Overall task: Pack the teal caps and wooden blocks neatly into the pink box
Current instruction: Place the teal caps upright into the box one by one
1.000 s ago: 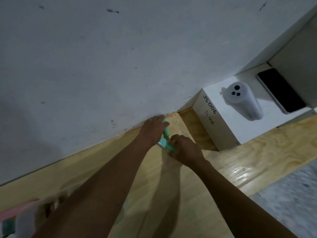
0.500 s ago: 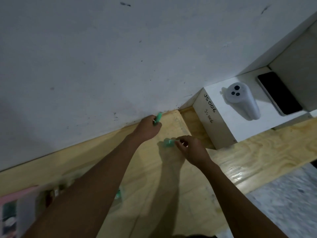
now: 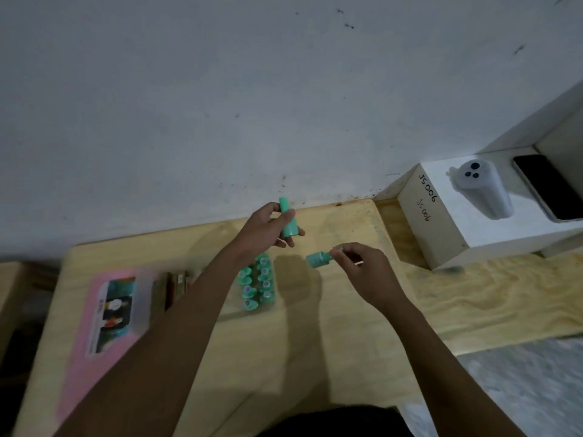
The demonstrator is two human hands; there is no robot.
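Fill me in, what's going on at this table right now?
A person is packing small parts. The left hand holds one teal cap upright above the table, and the right hand pinches a second teal cap lying sideways. More teal caps stand in two rows below the left arm, beside dark wooden blocks. A pink box lies at the left of the wooden table.

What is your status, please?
Left hand holds a teal cap; right hand holds another. Pink box unreached. Path clear.
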